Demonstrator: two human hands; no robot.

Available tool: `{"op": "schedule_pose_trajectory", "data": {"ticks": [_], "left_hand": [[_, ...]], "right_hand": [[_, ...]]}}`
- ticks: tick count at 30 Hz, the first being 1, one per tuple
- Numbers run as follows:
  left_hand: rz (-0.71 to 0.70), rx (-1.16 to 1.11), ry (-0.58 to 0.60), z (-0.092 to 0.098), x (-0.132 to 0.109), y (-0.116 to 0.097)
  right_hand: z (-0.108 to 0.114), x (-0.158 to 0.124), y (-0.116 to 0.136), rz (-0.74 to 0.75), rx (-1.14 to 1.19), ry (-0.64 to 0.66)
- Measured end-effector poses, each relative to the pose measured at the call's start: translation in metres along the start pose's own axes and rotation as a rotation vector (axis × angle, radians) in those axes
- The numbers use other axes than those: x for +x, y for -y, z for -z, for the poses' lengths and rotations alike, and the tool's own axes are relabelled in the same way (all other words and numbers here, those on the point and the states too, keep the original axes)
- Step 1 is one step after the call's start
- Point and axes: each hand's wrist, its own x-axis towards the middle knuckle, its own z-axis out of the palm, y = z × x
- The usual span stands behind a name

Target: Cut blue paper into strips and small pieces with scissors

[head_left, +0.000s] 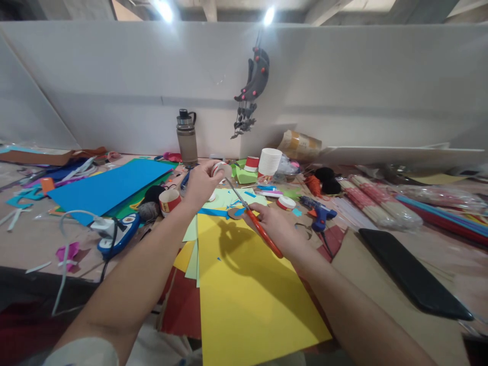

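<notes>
While the right hand (273, 223) gripped orange-handled scissors (264, 235) at frame centre, the left hand (201, 184) pinched a round white piece (225, 169).

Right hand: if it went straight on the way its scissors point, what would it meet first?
Most likely the white round piece in the left hand. The right hand aims its scissors forward and left towards it; the blade tips look close or touching, though depth is unclear.

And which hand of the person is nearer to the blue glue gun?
Right. The right hand, holding the orange-handled scissors, is a little to the left of the blue glue gun; the left hand, holding a white piece, is farther left.
</notes>
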Motion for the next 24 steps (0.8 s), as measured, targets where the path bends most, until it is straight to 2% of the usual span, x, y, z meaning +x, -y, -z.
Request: {"op": "schedule_pose_trajectory", "data": {"ticks": [8,11,15,20,24], "left_hand": [[0.024,-0.115,-0.054,-0.0006,0.0023,0.0020],[0.032,-0.174,-0.039,-0.0010,0.0024,0.0015],[0.053,-0.211,-0.011,-0.0018,0.0016,-0.0004],[0.037,-0.174,-0.023,-0.0020,0.0011,-0.0001],[0.031,-0.176,-0.034,-0.0021,0.0010,0.0006]], "right_hand": [[0.0019,-0.0068,0.0014,0.059,0.140,0.083],[0.0038,-0.0061,0.0025,0.070,0.166,0.116],[0.0046,-0.0050,0.0038,0.058,0.171,0.114],[0.0025,-0.0033,0.0019,0.030,0.136,0.068],[0.0029,-0.0025,0.0025,0.026,0.124,0.083]]}}
